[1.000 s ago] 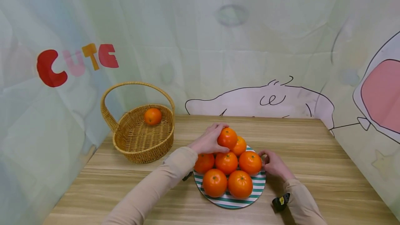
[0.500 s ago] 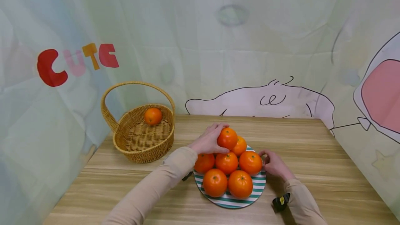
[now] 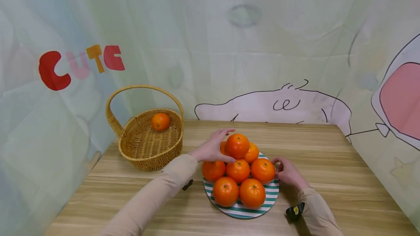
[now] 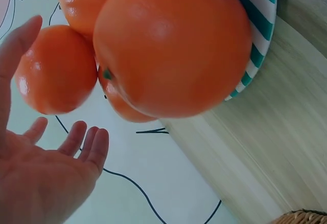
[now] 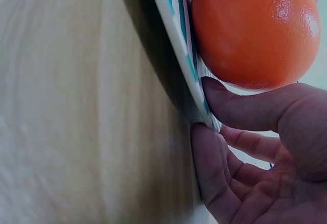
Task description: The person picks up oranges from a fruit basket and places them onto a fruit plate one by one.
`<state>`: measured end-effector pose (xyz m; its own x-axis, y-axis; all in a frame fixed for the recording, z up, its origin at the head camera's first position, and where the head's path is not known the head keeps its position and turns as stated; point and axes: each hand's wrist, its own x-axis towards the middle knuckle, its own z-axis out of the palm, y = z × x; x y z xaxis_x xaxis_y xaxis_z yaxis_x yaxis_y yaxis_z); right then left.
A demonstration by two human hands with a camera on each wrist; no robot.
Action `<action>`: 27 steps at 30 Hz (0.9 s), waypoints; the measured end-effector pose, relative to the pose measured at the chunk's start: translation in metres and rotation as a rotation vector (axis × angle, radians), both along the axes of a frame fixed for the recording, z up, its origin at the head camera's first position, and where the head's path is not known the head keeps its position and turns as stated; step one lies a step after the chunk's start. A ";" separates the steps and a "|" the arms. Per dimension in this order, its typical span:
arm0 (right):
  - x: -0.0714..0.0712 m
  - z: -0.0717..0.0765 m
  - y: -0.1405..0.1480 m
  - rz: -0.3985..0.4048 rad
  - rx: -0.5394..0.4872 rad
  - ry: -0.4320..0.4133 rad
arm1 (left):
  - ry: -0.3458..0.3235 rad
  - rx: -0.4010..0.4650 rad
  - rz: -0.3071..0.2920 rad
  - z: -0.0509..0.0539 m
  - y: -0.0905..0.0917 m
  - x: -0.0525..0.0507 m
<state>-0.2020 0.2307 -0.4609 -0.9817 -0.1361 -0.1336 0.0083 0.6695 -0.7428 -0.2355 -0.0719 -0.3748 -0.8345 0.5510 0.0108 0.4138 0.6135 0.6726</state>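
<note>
My left hand (image 3: pixel 211 148) sits just left of the top orange (image 3: pixel 237 146), fingers and thumb spread apart. In the left wrist view a gap shows between the fingertips and the nearest orange (image 4: pixel 59 73). That top orange rests on several others piled on a round plate (image 3: pixel 244 212) with green and white stripes. At the plate's right edge, my right hand (image 3: pixel 289 173) pinches the rim. The right wrist view shows its thumb above the rim (image 5: pixel 185 63) and a finger beneath, close to an orange (image 5: pixel 255 35).
A wicker basket (image 3: pixel 151 165) with a tall handle stands at the back left of the wooden table (image 3: pixel 328 148). One orange (image 3: pixel 160 121) lies inside it. A printed curtain (image 3: pixel 210 65) hangs behind the table and along both sides.
My left hand has let go of the top orange and drawn back slightly to the left. The orange stays on the pile, shifted a touch left. My right hand has not moved.
</note>
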 end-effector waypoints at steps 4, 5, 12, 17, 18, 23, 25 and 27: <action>0.000 0.000 0.000 -0.003 0.001 0.002 | 0.000 0.021 -0.009 0.000 -0.007 -0.001; 0.000 0.000 0.000 -0.003 0.002 0.003 | 0.001 0.030 -0.008 0.000 -0.009 -0.001; 0.001 0.001 -0.001 -0.009 0.000 -0.006 | 0.117 0.154 -0.028 -0.001 -0.033 -0.006; 0.001 0.000 -0.001 -0.009 0.000 0.003 | 0.380 0.230 0.008 -0.003 -0.061 -0.016; 0.001 0.000 -0.001 -0.009 0.001 0.004 | 0.445 0.227 0.026 -0.004 -0.067 -0.018; 0.001 0.001 -0.001 -0.010 -0.001 0.004 | 0.684 0.128 0.141 -0.007 -0.106 -0.028; 0.001 0.001 0.000 -0.003 0.001 0.009 | 0.742 0.067 0.182 -0.009 -0.121 -0.031; 0.001 0.001 0.000 -0.001 0.003 0.010 | 0.777 -0.001 0.223 -0.012 -0.134 -0.035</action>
